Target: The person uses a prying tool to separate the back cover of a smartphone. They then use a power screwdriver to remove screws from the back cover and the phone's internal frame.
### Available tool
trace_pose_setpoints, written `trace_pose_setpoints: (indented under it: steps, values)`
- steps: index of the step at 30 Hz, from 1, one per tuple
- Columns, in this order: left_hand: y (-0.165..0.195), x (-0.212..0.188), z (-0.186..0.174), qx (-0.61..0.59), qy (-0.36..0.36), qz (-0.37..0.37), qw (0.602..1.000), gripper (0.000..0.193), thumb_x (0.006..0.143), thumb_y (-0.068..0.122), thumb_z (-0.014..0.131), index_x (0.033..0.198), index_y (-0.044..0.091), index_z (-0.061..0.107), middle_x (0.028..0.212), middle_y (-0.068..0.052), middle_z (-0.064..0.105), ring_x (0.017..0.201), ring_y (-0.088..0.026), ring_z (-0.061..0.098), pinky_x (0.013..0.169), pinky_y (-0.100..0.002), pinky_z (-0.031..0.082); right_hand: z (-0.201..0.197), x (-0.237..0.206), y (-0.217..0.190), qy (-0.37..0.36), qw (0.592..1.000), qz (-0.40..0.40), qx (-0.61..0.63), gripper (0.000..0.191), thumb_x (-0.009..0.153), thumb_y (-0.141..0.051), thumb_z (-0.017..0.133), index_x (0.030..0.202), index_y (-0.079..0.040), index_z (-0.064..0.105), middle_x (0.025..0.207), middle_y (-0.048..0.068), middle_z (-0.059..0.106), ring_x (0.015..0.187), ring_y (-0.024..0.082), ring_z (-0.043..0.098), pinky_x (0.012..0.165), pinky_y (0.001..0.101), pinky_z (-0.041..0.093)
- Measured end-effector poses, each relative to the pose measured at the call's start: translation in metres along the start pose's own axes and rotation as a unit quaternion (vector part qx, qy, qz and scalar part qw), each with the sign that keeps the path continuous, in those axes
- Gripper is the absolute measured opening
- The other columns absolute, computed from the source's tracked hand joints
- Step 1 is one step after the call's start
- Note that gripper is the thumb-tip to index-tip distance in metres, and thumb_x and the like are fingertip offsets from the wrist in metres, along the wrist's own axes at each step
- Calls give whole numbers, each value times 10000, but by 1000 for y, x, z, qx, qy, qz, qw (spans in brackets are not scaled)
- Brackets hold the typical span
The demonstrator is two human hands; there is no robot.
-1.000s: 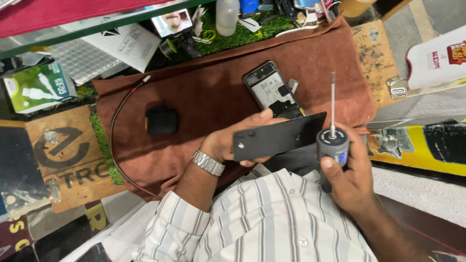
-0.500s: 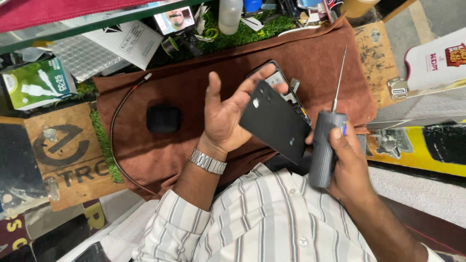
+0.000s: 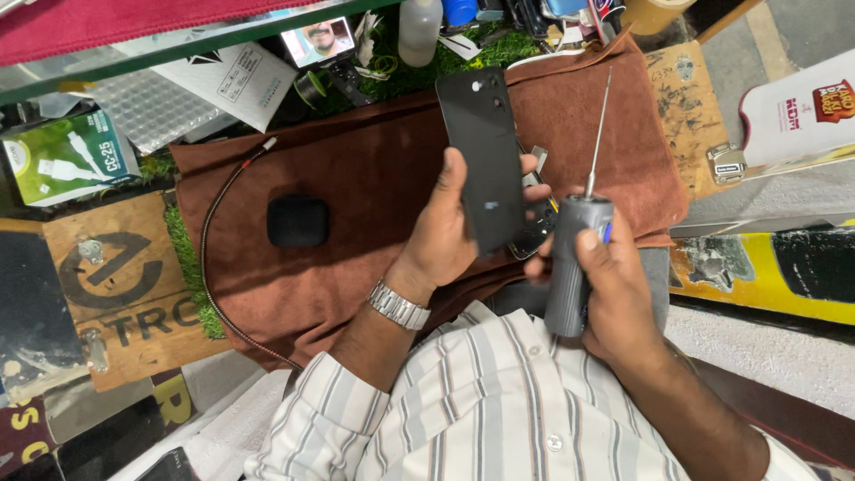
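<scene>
Two hands work above a brown cloth (image 3: pixel 374 187) spread over the bench. Much is hidden: the lower part of the black phone (image 3: pixel 485 151) sits behind the left hand (image 3: pixel 450 236), and its face cannot be seen, since only the dark back with the camera holes near the top shows. Just under it, between the two hands, lies another phone body or part (image 3: pixel 534 233), mostly covered, so its shape is hard to make out. The far edge of the bench is cut off by the frame.

The left hand is clamped on the black phone, thumb along the near edge and fingertips (image 3: pixel 532 165) wrapping round the far edge, holding it upright above the cloth. The right hand (image 3: pixel 610 294) is closed round a grey electric screwdriver (image 3: pixel 574 258), thumb pressed on its upper part, the thin bit pointing up and away just beside the phone, not touching it.

On the cloth to the left rests a small black case (image 3: pixel 298 221), with a braided cable (image 3: pixel 214 240) curving round it.
</scene>
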State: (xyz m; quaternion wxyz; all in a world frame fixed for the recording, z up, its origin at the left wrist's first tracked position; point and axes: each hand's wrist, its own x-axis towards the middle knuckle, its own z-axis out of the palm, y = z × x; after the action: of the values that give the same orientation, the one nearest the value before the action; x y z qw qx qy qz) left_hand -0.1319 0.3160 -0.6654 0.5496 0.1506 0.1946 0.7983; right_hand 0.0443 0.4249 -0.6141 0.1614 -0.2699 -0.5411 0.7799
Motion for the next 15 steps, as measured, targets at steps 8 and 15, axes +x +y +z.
trace_pose_setpoints:
  steps: [8,15]
  values:
    - [22,-14,-8,23,-37,-34,998,626,1160,563,332,1419,25,520,1219,-127,657,909,-150,607,727,-290,531,-9,-17,-12,-58,879,-209,-426,597,1039,-203,636,1550,-6,399,1199,215,644,1060,243,632,935,361,511]
    - [24,-13,3,135,16,-106,985,587,1107,497,359,1569,137,398,1025,20,512,801,-82,454,655,-212,415,-5,-30,-30,-44,831,-118,-541,662,875,-287,711,1445,-48,473,1113,214,714,637,228,710,554,321,562]
